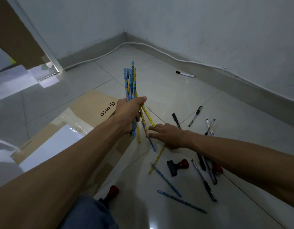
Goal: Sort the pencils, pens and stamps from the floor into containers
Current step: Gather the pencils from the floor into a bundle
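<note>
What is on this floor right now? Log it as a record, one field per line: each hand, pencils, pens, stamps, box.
left hand: left hand grips a bunch of pencils, blue and yellow, held upright
right hand: right hand reaches low, fingers spread, over a blue pencil on the tiles
loose pencils: a yellow pencil and two more blue ones
pens: several dark pens; a white marker near the wall
stamps: a red-handled stamp; another by the knee
box: flat cardboard box, left
</note>
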A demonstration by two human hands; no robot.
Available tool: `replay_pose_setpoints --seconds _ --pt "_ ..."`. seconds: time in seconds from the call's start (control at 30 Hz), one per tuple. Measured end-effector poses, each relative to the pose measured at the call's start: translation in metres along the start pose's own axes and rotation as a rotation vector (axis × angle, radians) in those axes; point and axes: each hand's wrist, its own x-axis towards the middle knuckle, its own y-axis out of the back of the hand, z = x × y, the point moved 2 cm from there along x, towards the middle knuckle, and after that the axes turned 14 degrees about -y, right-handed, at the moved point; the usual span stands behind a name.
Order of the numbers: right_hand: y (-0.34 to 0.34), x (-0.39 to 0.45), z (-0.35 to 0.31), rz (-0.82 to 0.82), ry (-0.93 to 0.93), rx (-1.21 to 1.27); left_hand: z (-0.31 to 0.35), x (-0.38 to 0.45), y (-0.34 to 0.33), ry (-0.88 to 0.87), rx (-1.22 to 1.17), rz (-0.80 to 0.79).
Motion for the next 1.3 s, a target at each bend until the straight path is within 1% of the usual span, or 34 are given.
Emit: replay_pose_setpoints --seconds 0.13,0.2,0.37,0.5,0.6,0.7,0.8,0.87,0.97,1.1,1.3 --pt "-0.006 0.031 -0.018 0.067 0.071 -0.112 -0.006 0.002 0.005 0.012 0.012 -0.005" --pt "-0.006 0.041 -0.028 0.053 0.080 -0.149 -0.009 0.004 0.009 0.009 0.022 -0.005" --pt "-0.018 0.054 -0.037 0.145 0.104 -0.085 -0.015 0.007 0.015 0.000 0.029 0.014" --pt "-0.007 0.050 -0.033 0.193 0.095 0.019 -0.016 0.008 0.014 0.021 0.041 0.010" --pt "-0.001 0.040 -0.026 0.127 0.054 0.045 -0.017 0.007 0.013 0.030 0.034 -0.002" --pt "-0.005 0.031 -0.022 0.026 -0.024 -0.022 -0.015 0.005 0.011 0.029 0.026 -0.021" --pt "-0.010 0.017 -0.025 0.035 -0.020 -0.116 -0.012 0.003 0.007 0.026 0.029 -0.025" --pt "-0.020 0.009 -0.025 0.039 -0.044 -0.131 -0.009 0.000 0.005 0.025 0.029 -0.035" --pt "-0.022 0.001 -0.022 -0.047 -0.113 -0.068 -0.004 -0.005 0.001 0.012 0.048 -0.047" --pt "-0.019 -0.013 -0.019 -0.178 -0.150 0.051 0.001 -0.009 0.001 0.001 0.072 -0.048" --pt "-0.010 -0.038 -0.001 -0.233 -0.246 0.202 0.010 -0.012 0.000 -0.011 0.077 -0.060"
